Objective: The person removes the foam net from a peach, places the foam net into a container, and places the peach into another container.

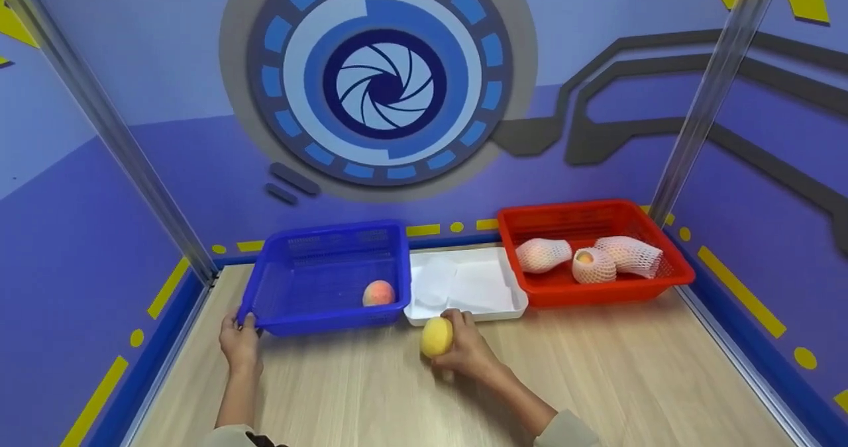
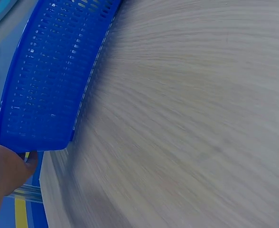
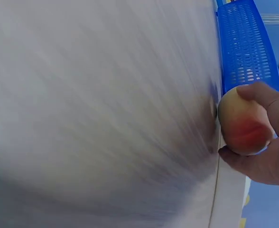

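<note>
My right hand (image 1: pixel 469 351) holds a peach (image 1: pixel 437 338) between thumb and fingers, just in front of the white tray. It looks yellow in the head view, while the right wrist view shows a red blush on the peach (image 3: pixel 245 121). At the left front corner of the blue basket (image 1: pixel 318 321), my left hand (image 1: pixel 241 344) grips the rim. The left wrist view has the left hand (image 2: pixel 6 166) at the end of that basket's perforated wall (image 2: pixel 44 80). Another peach (image 1: pixel 379 293), pinkish, lies inside the blue basket near its front right corner.
A shallow white tray (image 1: pixel 467 316) with thin white sheets (image 1: pixel 480 285) in it stands between the baskets. To its right, a red basket (image 1: pixel 596 295) contains several fruits in white foam nets (image 1: pixel 594 266). Walls and metal posts (image 1: pixel 715 96) border the wooden table (image 1: pixel 371 394).
</note>
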The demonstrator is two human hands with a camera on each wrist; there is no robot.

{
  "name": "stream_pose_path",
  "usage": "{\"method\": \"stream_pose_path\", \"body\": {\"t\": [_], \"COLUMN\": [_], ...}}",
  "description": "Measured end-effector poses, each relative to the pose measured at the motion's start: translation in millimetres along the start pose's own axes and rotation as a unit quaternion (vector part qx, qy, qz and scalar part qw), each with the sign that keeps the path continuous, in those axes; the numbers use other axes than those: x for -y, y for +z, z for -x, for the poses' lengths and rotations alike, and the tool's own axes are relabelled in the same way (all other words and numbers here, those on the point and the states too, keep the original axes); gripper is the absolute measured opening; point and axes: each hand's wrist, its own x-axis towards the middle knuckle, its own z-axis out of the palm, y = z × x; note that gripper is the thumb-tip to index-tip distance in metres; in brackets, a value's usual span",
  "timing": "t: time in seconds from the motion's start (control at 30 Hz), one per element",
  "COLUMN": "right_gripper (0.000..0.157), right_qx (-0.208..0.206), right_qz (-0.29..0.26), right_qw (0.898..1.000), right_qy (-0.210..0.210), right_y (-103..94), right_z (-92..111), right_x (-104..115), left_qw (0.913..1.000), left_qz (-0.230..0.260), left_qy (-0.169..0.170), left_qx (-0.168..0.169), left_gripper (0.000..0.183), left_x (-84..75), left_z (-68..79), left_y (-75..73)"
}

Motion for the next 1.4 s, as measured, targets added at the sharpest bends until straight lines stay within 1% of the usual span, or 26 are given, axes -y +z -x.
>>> {"method": "stream_pose_path", "body": {"t": [0.13, 0.23, 0.33, 0.6, 0.83, 1.1, 1.23, 1.4], "right_gripper": [0.082, 0.080, 0.079, 0.080, 0.081, 0.084, 0.082, 0.079], "right_qx": [-0.006, -0.014, -0.020, -0.040, -0.057, -0.045, -0.039, -0.030], "right_qz": [-0.010, -0.017, -0.021, -0.033, -0.058, -0.061, -0.062, -0.057], "right_qw": [1.000, 0.999, 0.998, 0.997, 0.996, 0.995, 0.995, 0.996], "right_qy": [-0.016, -0.039, -0.050, -0.055, -0.048, -0.062, -0.062, -0.064], "right_y": [-7.0, -15.4, -23.7, -37.4, -45.2, -48.2, -47.2, -45.2], "right_z": [-4, -8, -12, -20, -25, -32, -35, -39], "right_x": [4, 9, 14, 29, 43, 53, 60, 71], "left_qw": [1.0000, 0.9999, 0.9999, 1.0000, 0.9999, 0.9999, 0.9998, 0.9998], "left_qz": [-0.004, -0.008, -0.009, -0.004, -0.011, -0.009, -0.017, -0.011], "left_qy": [0.006, 0.009, 0.010, 0.006, 0.001, 0.004, 0.001, -0.002], "left_qx": [-0.001, -0.003, -0.005, -0.002, 0.003, -0.003, -0.011, -0.014], "left_gripper": [0.052, 0.052, 0.053, 0.054, 0.054, 0.054, 0.053, 0.052], "left_x": [2.3, 2.1, 1.4, 0.4, 2.9, 0.9, 0.8, 2.2], "left_z": [-0.1, -0.8, -2.0, -4.4, -4.3, -5.6, -5.5, -4.9], "left_y": [0.3, 0.6, 0.0, -0.1, 1.5, 2.7, 2.6, 2.5]}}
